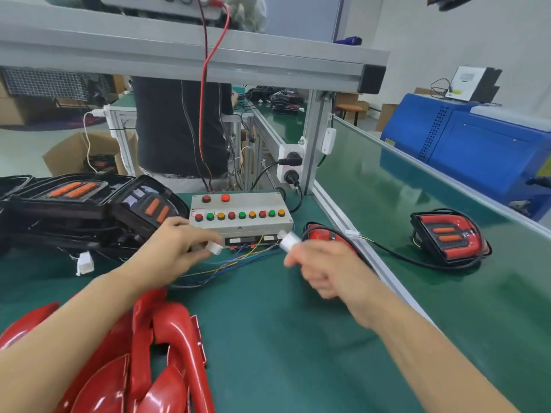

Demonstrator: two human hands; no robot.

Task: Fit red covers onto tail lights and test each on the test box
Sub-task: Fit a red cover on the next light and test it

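The grey test box (241, 225) with rows of red, green and amber buttons sits on the green mat at centre. My left hand (176, 248) pinches a white connector (215, 248) on thin coloured wires from the box front. My right hand (322, 269), blurred, grips another white connector (288, 241). A covered tail light (323, 235) lies just behind my right hand, its black cable looping over it. A second covered tail light (450, 236) sits on the conveyor belt at right. Loose red covers (167, 353) lie at bottom left.
A stack of uncovered black tail lights (89, 204) with orange reflectors fills the left. An aluminium rail (343, 222) separates the mat from the belt. A person in a dark shirt (179, 126) stands behind the bench. A blue machine (477, 144) stands at right.
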